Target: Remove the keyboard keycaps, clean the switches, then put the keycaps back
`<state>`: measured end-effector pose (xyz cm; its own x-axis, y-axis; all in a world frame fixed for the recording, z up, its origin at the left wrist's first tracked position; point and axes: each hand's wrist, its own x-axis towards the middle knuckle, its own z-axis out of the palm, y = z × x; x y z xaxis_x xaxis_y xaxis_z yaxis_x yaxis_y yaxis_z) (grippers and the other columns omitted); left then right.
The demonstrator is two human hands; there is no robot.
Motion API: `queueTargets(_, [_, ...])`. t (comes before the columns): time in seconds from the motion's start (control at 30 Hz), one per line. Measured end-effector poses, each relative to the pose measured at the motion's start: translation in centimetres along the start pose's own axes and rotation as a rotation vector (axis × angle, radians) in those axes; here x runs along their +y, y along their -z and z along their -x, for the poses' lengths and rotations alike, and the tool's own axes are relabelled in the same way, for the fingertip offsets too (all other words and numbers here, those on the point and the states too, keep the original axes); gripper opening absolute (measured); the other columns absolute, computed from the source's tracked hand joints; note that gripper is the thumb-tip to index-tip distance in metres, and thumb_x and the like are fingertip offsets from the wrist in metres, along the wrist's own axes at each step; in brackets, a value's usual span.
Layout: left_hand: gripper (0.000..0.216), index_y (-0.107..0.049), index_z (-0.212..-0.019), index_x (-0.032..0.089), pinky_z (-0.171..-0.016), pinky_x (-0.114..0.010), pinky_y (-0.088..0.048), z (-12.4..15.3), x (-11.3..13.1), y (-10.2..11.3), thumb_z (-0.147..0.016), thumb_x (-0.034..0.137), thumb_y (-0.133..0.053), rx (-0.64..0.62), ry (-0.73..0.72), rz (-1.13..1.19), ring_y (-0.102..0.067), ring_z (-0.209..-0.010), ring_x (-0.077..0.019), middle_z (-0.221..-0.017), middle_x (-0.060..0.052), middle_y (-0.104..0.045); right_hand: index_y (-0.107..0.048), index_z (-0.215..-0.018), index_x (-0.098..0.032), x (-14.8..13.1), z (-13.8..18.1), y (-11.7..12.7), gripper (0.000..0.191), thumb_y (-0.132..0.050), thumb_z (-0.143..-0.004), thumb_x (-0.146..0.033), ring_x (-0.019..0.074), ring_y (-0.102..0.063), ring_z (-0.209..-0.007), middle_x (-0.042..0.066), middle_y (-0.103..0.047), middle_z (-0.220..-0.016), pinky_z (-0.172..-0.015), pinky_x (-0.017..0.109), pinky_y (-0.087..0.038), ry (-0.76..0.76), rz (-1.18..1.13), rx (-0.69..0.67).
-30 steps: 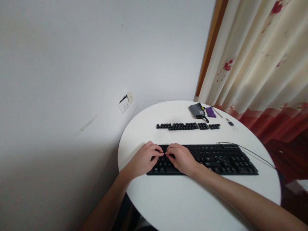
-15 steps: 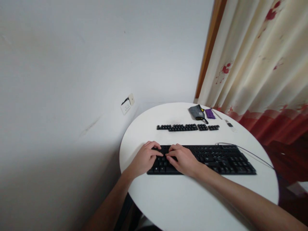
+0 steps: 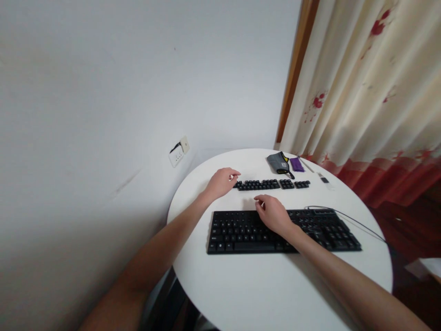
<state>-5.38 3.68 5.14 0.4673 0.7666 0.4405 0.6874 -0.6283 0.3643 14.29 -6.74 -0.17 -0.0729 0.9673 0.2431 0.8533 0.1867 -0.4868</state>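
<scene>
My left hand (image 3: pixel 221 181) reaches over the far side of the round white table (image 3: pixel 262 285), its fingertips pinched together at the left end of a row of loose black keycaps (image 3: pixel 272 184). What the pinch holds is too small to make out. My right hand (image 3: pixel 274 214) rests over the upper edge of the black keyboard (image 3: pixel 241 232), near its middle, with the fingers loosely bent and apart and nothing seen in them.
At the table's far edge lie a grey pouch with a yellow trim (image 3: pixel 277 162), a purple item (image 3: pixel 296 164) and a small clear stick (image 3: pixel 325 180). The keyboard's cable (image 3: pixel 358 223) runs off to the right. A curtain (image 3: pixel 372 101) hangs right; a wall socket (image 3: pixel 178 152) sits left.
My left hand has left the keyboard and moved forward to the left end of the keycap row. My right hand has shifted right and up along the keyboard.
</scene>
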Motion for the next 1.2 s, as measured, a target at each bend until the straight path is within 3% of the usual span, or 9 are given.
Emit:
queueTargets(0.2, [0.026, -0.078, -0.099, 0.02, -0.084, -0.03, -0.05, -0.3, -1.7, -4.8, -0.088, 0.014, -0.055, -0.06, 0.016, -0.071, -0.066, -0.088, -0.0208, -0.094, -0.006, -0.074, -0.058, -0.131, -0.017, 1.0, -0.7, 0.0, 0.038, -0.047, -0.095, -0.026, 0.024, -0.066, -0.1, 0.011, -0.072, -0.108, -0.084, 0.032, -0.045, -0.047, 0.144, -0.099])
queueTargets(0.37, [0.023, -0.076, -0.105, 0.021, -0.084, -0.033, -0.049, 1.1, -2.5, -5.8, -0.089, 0.022, -0.06, -0.098, -0.004, -0.134, -0.061, -0.094, -0.0248, -0.093, -0.008, -0.07, -0.046, -0.142, -0.016, 0.2, -3.0, -0.8, 0.047, -0.045, -0.096, -0.027, 0.0282, -0.065, -0.105, 0.015, -0.069, -0.116, -0.084, 0.035, -0.047, 0.003, 0.254, -0.175])
queueTargets(0.5, [0.022, -0.077, -0.104, 0.023, -0.083, -0.032, -0.048, 1.3, -2.8, -5.8, -0.086, 0.023, -0.064, -0.125, -0.013, -0.178, -0.059, -0.094, -0.0248, -0.091, -0.008, -0.067, -0.044, -0.143, -0.016, -0.4, -5.8, -1.9, 0.049, -0.047, -0.095, -0.025, 0.0277, -0.065, -0.107, 0.017, -0.067, -0.121, -0.085, 0.035, -0.047, 0.035, 0.27, -0.201])
queueTargets(0.67, [0.021, -0.078, -0.101, 0.026, -0.085, -0.033, -0.047, 1.3, -2.9, -5.6, -0.086, 0.021, -0.064, -0.15, -0.032, -0.185, -0.059, -0.098, -0.0253, -0.096, -0.008, -0.067, -0.063, -0.124, -0.017, -0.7, -7.5, -2.7, 0.033, -0.048, -0.095, -0.022, 0.027, -0.066, -0.104, 0.015, -0.069, -0.114, -0.083, 0.034, -0.048, 0.078, 0.282, -0.205])
queueTargets(0.77, [0.018, -0.079, -0.094, 0.027, -0.086, -0.032, -0.047, 1.5, -2.8, -5.2, -0.085, 0.02, -0.065, -0.178, -0.026, -0.166, -0.061, -0.099, -0.0247, -0.098, -0.007, -0.069, -0.07, -0.111, -0.017, -0.8, -7.2, -2.6, 0.028, -0.047, -0.095, -0.018, 0.0258, -0.066, -0.102, 0.015, -0.068, -0.114, -0.083, 0.033, -0.047, 0.101, 0.28, -0.19])
queueTargets(0.93, [0.018, -0.08, -0.084, 0.029, -0.081, -0.029, -0.048, 1.7, -2.4, -4.6, -0.081, 0.019, -0.066, -0.251, 0.023, -0.13, -0.067, -0.088, -0.0225, -0.084, -0.003, -0.075, -0.075, -0.093, -0.018, -0.8, -6.4, -2.2, 0.02, -0.055, -0.091, -0.015, 0.0229, -0.065, -0.102, 0.01, -0.069, -0.11, -0.086, 0.028, -0.045, 0.189, 0.225, -0.192])
queueTargets(1.2, [0.015, -0.08, -0.088, 0.027, -0.068, -0.025, -0.045, 4.3, 0.3, -1.3, -0.084, 0.031, -0.067, -0.319, 0.048, 0.017, -0.066, -0.069, -0.0167, -0.079, 0.0, -0.077, -0.075, -0.09, -0.02, -0.2, -3.8, -0.4, 0.009, -0.066, -0.087, -0.02, 0.0174, -0.066, -0.083, 0.003, -0.074, -0.088, -0.076, 0.024, -0.045, 0.259, 0.035, -0.159])
